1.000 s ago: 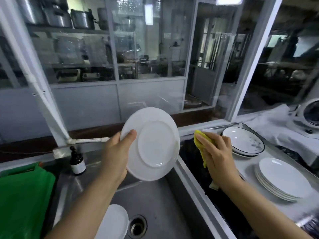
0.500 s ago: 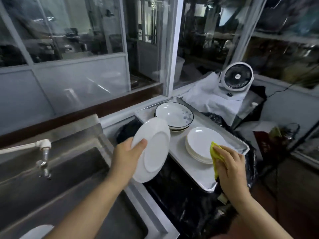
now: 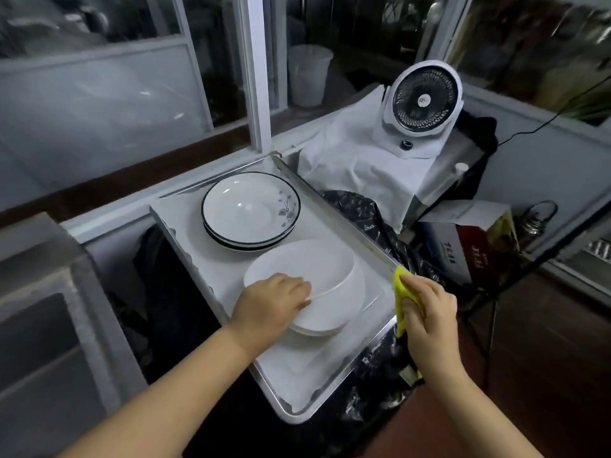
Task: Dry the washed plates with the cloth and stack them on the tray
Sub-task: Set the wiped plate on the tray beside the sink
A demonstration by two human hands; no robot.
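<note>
so half a second ago the white plate (image 3: 299, 269) was up over the sink edge, now the left hand (image 3: 271, 300) fingers pinch its rim, tilted onto the white stack (image 3: 334, 312) on the tray (image 3: 195, 239), right hand (image 3: 429, 312) beside it clamped on the yellow cloth (image 3: 400, 294), basically stacked

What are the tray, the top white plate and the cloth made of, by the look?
Tray: brushed steel, likely stainless; its raised rim glints.
White plate: glazed ceramic or maybe melamine; smooth, glossy, thin rim.
Yellow cloth: soft fabric, possibly microfibre; it bunches in the right hand.
</note>
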